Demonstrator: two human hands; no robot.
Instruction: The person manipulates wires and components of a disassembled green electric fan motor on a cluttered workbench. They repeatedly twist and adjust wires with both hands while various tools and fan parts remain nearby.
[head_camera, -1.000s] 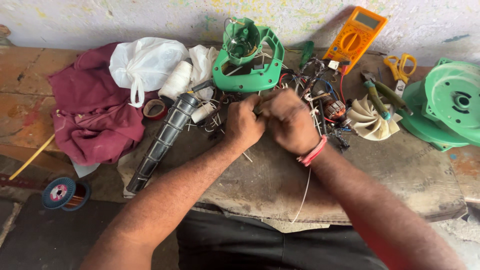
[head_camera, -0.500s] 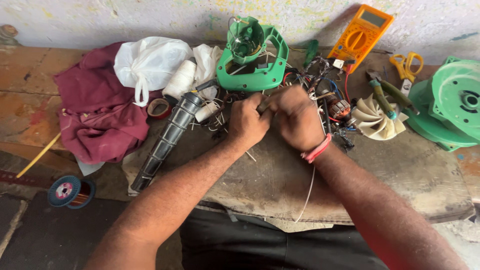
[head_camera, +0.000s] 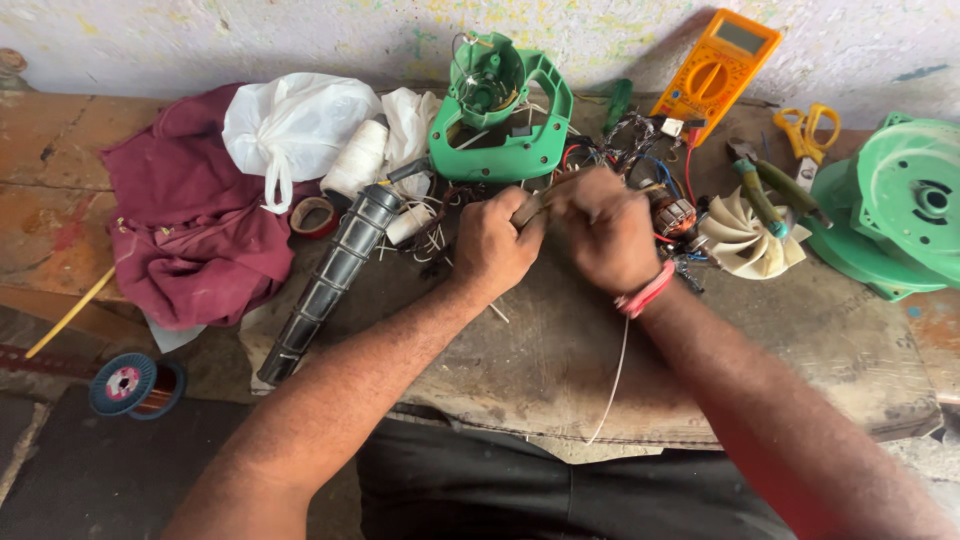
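Observation:
My left hand (head_camera: 492, 250) and my right hand (head_camera: 607, 232) meet over the middle of the worn bench (head_camera: 560, 370). Both are closed on a thin brownish strip (head_camera: 535, 204) that runs between them. A red band (head_camera: 645, 294) circles my right wrist, and a white string (head_camera: 614, 380) hangs below it over the bench edge. Just behind my fingers lies a tangle of coloured wires (head_camera: 620, 145) with a small copper-wound motor part (head_camera: 680, 215). What the fingers pinch beyond the strip is hidden.
A green handle housing (head_camera: 500, 120) stands behind the hands. Orange multimeter (head_camera: 728, 65), yellow scissors (head_camera: 806, 130), white fan wheel (head_camera: 745, 238) and a round green casing (head_camera: 905, 210) are at right. Black ribbed tube (head_camera: 335, 268), maroon cloth (head_camera: 190, 225), white bag (head_camera: 295, 125), wire spool (head_camera: 135, 385) are at left.
Both hands stay pressed together on the strip, shifting only slightly. The view has drifted a little.

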